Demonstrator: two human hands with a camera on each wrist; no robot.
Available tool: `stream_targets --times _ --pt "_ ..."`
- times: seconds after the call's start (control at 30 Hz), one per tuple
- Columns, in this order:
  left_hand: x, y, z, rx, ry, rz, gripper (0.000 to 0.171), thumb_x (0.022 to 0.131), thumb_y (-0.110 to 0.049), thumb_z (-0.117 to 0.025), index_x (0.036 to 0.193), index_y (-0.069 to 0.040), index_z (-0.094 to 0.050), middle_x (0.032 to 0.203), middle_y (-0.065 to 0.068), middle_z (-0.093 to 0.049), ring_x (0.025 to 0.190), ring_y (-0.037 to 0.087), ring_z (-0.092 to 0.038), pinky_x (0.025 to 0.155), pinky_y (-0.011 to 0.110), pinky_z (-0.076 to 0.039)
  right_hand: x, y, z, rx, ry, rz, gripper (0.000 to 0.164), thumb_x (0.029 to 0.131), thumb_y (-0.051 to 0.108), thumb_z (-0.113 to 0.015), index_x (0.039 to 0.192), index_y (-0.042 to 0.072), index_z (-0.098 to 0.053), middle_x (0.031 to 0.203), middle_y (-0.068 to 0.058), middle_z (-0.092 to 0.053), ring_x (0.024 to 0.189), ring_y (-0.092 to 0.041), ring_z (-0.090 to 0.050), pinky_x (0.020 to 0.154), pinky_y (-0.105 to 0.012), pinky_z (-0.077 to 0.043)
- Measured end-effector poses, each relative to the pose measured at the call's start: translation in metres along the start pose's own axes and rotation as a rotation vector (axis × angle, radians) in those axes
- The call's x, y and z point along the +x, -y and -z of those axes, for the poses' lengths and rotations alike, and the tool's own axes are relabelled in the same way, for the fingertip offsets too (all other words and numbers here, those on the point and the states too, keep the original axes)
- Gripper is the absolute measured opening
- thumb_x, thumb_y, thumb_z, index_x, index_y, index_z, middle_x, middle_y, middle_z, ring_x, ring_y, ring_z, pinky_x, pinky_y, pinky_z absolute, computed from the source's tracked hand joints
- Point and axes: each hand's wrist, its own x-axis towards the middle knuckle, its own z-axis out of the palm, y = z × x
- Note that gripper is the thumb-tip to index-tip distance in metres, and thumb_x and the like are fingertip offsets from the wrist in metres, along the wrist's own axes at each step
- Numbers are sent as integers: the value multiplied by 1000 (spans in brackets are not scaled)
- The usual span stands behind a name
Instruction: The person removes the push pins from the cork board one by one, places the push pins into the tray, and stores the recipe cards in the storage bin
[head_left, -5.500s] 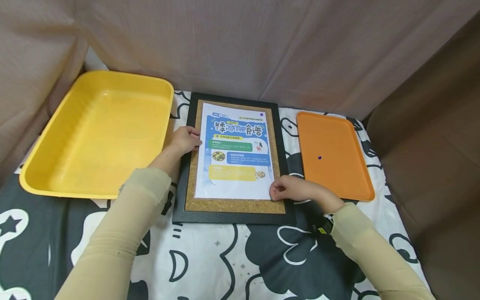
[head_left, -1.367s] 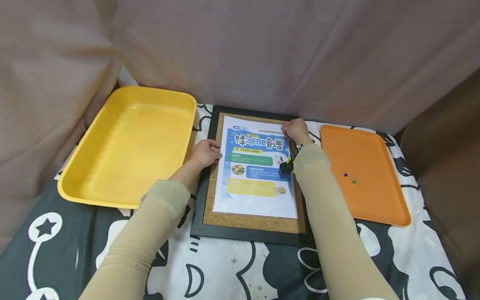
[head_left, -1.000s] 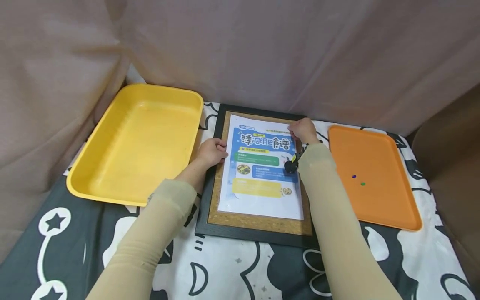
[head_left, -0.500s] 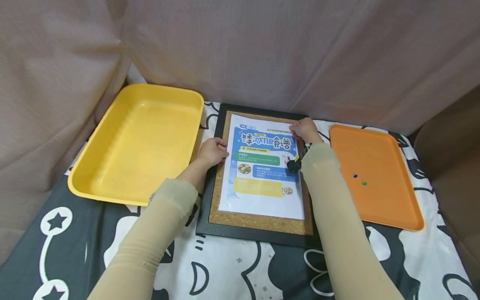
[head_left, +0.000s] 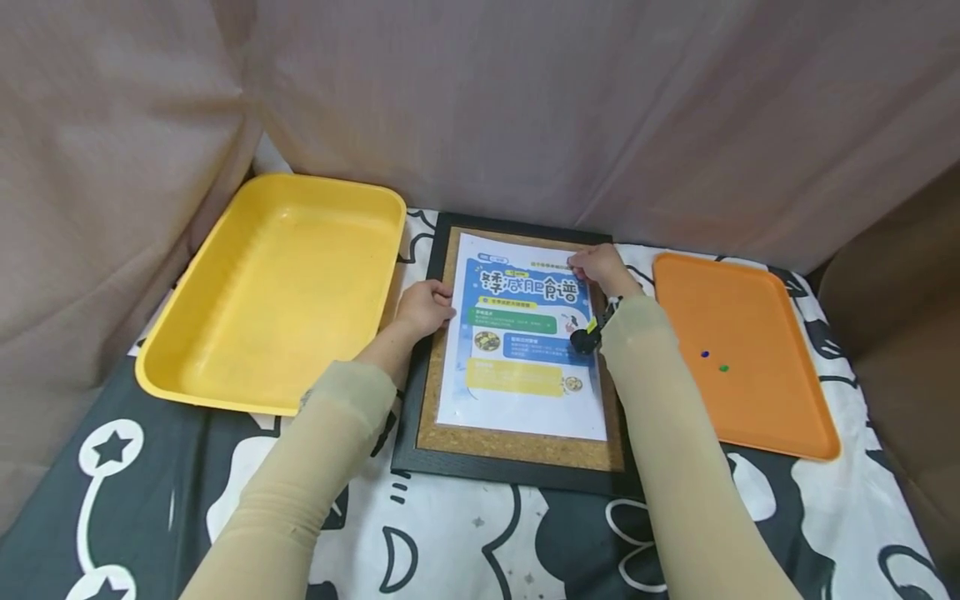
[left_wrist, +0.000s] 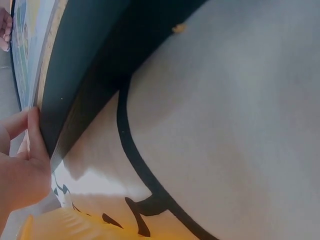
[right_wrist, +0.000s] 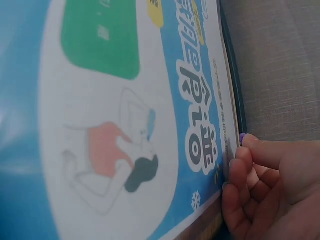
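A printed poster in Chinese lettering lies on a cork board with a black frame. My right hand is at the poster's upper right corner. In the right wrist view, its thumb and forefinger pinch a purple push pin, mostly covered by the fingertips. My left hand rests its fingertips on the poster's left edge, with extended fingers showing in the left wrist view. A blue push pin and a green push pin lie on the orange tray.
On the left stands a deep yellow tub, close to the frame. A black and white patterned cloth covers the table. Behind everything hangs a brownish curtain. The orange tray sits just right of my right forearm.
Since the oldest frame, my right hand has gone from the poster's lower right corner to its upper right, and the green pin has appeared on the orange tray. Lately my right hand shifts slightly left.
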Motion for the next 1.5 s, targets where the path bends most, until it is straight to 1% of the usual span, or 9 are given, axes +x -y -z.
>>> stream_targets --times 0.23,0.3,0.5,0.63,0.7,0.77,0.93,1.17,1.5 --pt "5 2 -2 0 11 -11 29 90 -6 -58 119 -3 -55 106 13 -62 89 23 -64 76 29 -56 43 -33 -9 18 -55 17 31 94 32 -54 111 7 -60 85 -2 -56 79 -16 -53 78 -29 -43" --pt "6 3 -2 -3 9 -14 29 90 -6 -58 119 -3 -55 106 13 -62 89 23 -64 77 29 -56 43 -36 -8 18 -66 20 31 94 33 -55 111 8 -60 87 -2 -57 79 -15 -54 76 -27 -44" --pt "10 5 -1 -6 13 -5 30 90 -7 -58 120 -3 -54 106 13 -61 92 24 -64 80 31 -56 -8 -27 7 7 -13 47 34 95 32 -52 115 4 -59 89 -3 -57 80 -14 -53 58 -19 -39" --pt "12 5 1 1 20 -8 30 91 -7 -58 120 -3 -54 107 13 -61 93 24 -64 81 31 -56 -30 -27 18 3 21 63 35 97 29 -50 117 1 -57 90 -4 -56 80 -13 -52 69 -20 -43" --pt "14 4 3 1 17 -8 30 91 -7 -58 120 -3 -54 107 13 -61 93 24 -64 82 31 -55 -34 -29 22 -2 14 61 34 96 29 -51 116 3 -58 89 -2 -56 79 -11 -53 77 -24 -47" --pt "15 3 4 0 15 -11 30 91 -7 -58 120 -3 -54 107 13 -61 94 24 -64 82 31 -56 -36 -33 27 -13 21 82 36 96 29 -51 118 1 -57 89 -1 -55 77 -10 -52 77 -22 -48" --pt "18 2 5 -1 18 3 30 91 -7 -58 120 -4 -54 107 12 -61 94 24 -63 83 32 -55 -46 -39 42 11 61 165 38 97 23 -49 119 -8 -52 76 5 -52 67 -3 -50 67 -13 -48" --pt "22 2 6 3 18 2 30 91 -7 -57 121 -4 -53 108 12 -60 95 24 -63 84 32 -55 -59 -44 55 -5 103 154 40 98 27 -46 121 -6 -49 74 6 -52 72 -8 -50 75 -20 -48" --pt "25 2 9 18 1 16 31 92 -8 -56 122 -4 -52 109 13 -60 95 24 -62 85 33 -54 -65 -54 62 121 269 152 36 99 22 -45 117 -9 -46 69 7 -54 67 -8 -51 67 -19 -48"
